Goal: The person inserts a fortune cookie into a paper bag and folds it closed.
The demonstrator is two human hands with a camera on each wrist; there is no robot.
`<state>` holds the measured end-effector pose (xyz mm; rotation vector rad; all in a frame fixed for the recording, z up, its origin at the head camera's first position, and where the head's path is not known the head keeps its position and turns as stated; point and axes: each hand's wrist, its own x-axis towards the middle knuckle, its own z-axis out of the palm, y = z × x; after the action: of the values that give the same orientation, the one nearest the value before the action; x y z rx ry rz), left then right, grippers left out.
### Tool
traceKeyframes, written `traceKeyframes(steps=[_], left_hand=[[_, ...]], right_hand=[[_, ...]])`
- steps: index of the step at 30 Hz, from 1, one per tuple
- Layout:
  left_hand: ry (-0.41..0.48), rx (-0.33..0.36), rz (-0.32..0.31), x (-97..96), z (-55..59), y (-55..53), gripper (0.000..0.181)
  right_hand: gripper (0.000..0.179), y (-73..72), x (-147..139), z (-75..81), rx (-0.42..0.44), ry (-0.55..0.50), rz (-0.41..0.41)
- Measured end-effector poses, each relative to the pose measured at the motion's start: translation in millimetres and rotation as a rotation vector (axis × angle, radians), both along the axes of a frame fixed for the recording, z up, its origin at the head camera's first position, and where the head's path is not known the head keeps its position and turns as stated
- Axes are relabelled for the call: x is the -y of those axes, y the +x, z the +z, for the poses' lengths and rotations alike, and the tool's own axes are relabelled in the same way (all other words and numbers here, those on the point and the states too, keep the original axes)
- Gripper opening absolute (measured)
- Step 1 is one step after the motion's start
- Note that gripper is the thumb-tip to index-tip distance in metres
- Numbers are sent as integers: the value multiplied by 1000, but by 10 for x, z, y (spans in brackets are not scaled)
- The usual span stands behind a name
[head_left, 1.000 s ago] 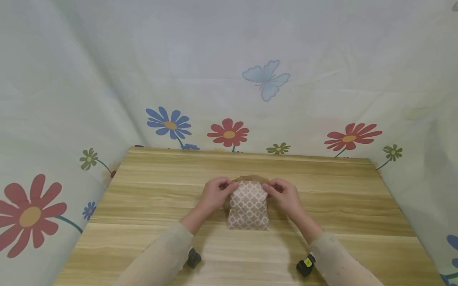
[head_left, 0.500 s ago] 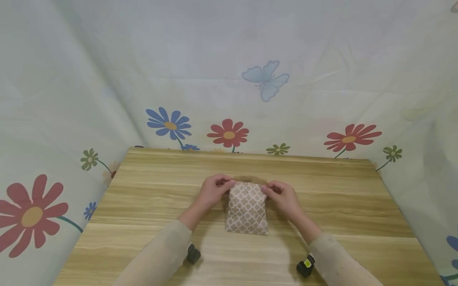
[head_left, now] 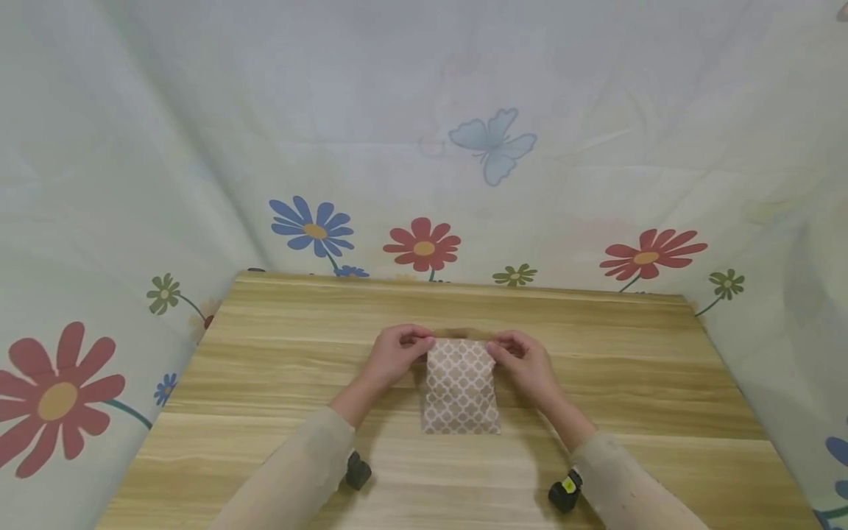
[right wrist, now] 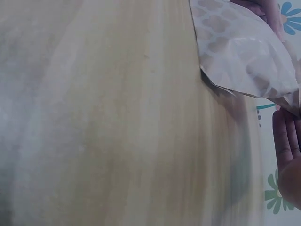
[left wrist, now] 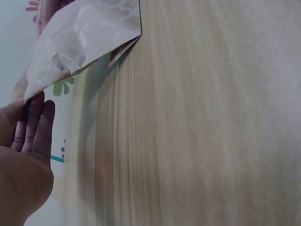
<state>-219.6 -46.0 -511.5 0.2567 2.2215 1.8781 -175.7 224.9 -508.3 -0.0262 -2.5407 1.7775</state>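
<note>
A small brown paper bag point(head_left: 461, 386) with a white lattice print stands at the middle of the table, its patterned face toward me. My left hand point(head_left: 395, 355) pinches its top left corner between thumb and fingers. At the top right corner, my right hand point(head_left: 528, 362) pinches it the same way. A plain brown strip of the bag's top shows between the hands. In the left wrist view the bag point(left wrist: 89, 35) bulges and creases near the pinched corner. The right wrist view shows the bag point(right wrist: 240, 47) with its bottom edge at the table. What it contains is hidden.
The wood-grain table point(head_left: 298, 316) reaches back to a pale curtain point(head_left: 371, 96) printed with flowers and a butterfly, which also hangs at both sides. A small black device sits at each wrist, one by the left sleeve point(head_left: 358, 471) and one by the right sleeve point(head_left: 565, 493).
The bag's bottom has come slightly toward me and its front looks longer and flatter. Less of the brown top strip shows. Both hands keep their pinch and have barely shifted.
</note>
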Motion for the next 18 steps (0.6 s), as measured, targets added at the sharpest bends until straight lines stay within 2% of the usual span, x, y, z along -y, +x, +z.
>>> traceKeyframes(steps=[4,9,18], left_hand=[[3,5,-23,14,11,12,17],[7,16,0,24,0,8,17],[41,65,6,44,0,-2,19]], right_hand=[[30,-15,-16,29,-22,1,26],[24,-15,-30,64,18,-10,22],[24,-38,-23,7,49,-142,0]])
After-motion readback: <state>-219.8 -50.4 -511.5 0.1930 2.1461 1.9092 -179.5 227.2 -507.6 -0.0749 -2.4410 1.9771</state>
